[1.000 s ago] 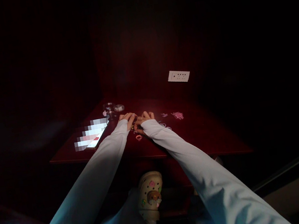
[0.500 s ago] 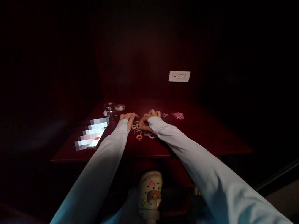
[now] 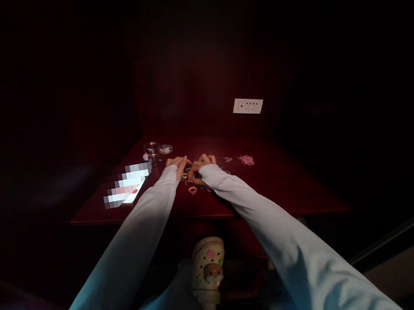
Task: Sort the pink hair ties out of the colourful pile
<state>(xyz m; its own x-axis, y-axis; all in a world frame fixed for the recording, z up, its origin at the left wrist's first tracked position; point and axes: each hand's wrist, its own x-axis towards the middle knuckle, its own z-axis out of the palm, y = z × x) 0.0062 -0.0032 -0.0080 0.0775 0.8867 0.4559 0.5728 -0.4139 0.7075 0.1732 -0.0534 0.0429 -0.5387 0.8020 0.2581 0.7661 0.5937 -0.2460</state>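
My left hand (image 3: 179, 164) rests on the dark red table beside a small heap of coloured hair ties, its fingers stretched to the right and holding nothing I can see. Over the same heap, my right hand (image 3: 201, 165) has its fingers bent and drawn together; anything between them is too small to make out. A yellow hair tie (image 3: 185, 176) shows between the hands, and a pink hair tie (image 3: 193, 190) lies closer to the table's front edge. Part of the heap is hidden under my right hand and sleeve.
To the right lies a pile of small pink bands (image 3: 246, 160), with a small purple cluster (image 3: 227, 159) beside it. A lit phone (image 3: 132, 184) lies on the left. Behind it stand clear round containers (image 3: 153, 151). A white socket plate (image 3: 248, 106) is on the back wall.
My right hand has shifted left, closer to my left hand, covering more of the hair ties. The purple cluster is now clear of it. My left hand has hardly moved.
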